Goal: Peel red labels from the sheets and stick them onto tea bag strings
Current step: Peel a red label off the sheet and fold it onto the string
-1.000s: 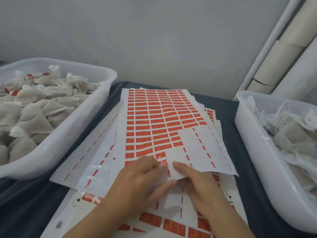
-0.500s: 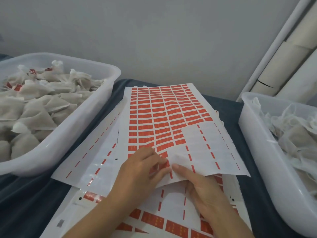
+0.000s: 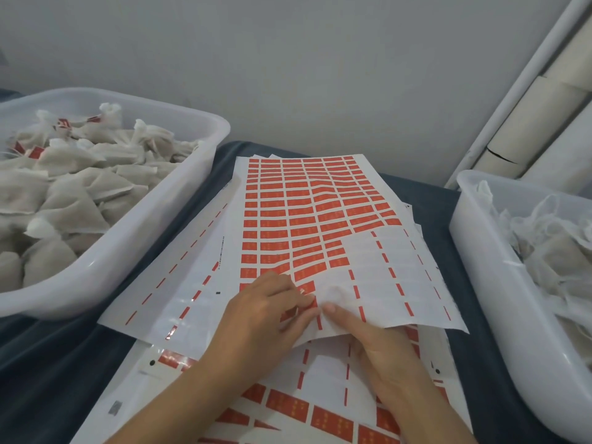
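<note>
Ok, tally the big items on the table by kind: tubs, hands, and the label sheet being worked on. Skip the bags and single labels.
White plastic tubs: 2, the left tub and the right tub
Hands: 2, left hand and right hand
Top label sheet: 1
Total: 5

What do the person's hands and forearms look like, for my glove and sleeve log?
Both hands are bare: the left hand and right hand wear no gloves, and I see no rings or watch. The forearms are uncovered; no sleeves reach into view. Fingernails look short and unpainted.
</note>
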### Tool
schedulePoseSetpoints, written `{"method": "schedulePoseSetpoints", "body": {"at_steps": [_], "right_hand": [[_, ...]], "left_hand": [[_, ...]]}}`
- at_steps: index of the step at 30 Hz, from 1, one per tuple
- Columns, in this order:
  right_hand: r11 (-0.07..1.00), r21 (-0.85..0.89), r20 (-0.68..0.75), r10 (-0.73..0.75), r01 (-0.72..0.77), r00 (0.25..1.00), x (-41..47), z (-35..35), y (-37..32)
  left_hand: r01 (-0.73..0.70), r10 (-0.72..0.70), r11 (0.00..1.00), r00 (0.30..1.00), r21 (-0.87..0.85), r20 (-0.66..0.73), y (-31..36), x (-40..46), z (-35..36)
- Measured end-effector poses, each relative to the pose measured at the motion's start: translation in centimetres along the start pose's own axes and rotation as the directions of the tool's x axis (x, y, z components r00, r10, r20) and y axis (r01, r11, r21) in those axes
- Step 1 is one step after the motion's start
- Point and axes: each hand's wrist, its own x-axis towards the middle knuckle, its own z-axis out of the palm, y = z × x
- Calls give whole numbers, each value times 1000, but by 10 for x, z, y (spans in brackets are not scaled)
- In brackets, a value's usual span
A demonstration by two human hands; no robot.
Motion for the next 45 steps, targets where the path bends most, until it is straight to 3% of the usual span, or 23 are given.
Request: {"method": "schedulePoseSetpoints", "body": {"at_steps": [16,21,26,33,36,38,41,43,45], "right_hand": [[995,-99,-5,18,-19,1000,-7,2,0],[995,-94,-11,26,-27,1000,-9,5,-3],[997,-74,-13,36,-36,999,-8,8,-4],[998,5,1,57,-57,998,-7,6,-5],[997,47,23,62,-63,998,-7,6,-6],[994,85,41,59,-63,997,-8,4,-8],[989,56,164,128,-139,978,-14,8,-19],[976,-142,285,201,-166,937,-21,7,-19],[925,-283,389,353,-254,851,-20,10,-20]], "left_hand": [[-225,226,965,974,137,6,-7,0,0],[-206,210,967,978,147,-13,-7,-1,-1],[-99,105,992,992,76,-76,-4,0,-1],[-64,65,998,998,27,-25,-4,2,-4],[124,-138,983,985,-132,-105,-3,5,-9],[189,-237,961,939,-202,-248,-4,7,-15],[103,-179,979,854,-178,-489,-6,10,-24],[49,-116,990,829,-135,-548,-8,9,-23],[1,-52,996,836,-93,-546,-7,8,-21]]}}
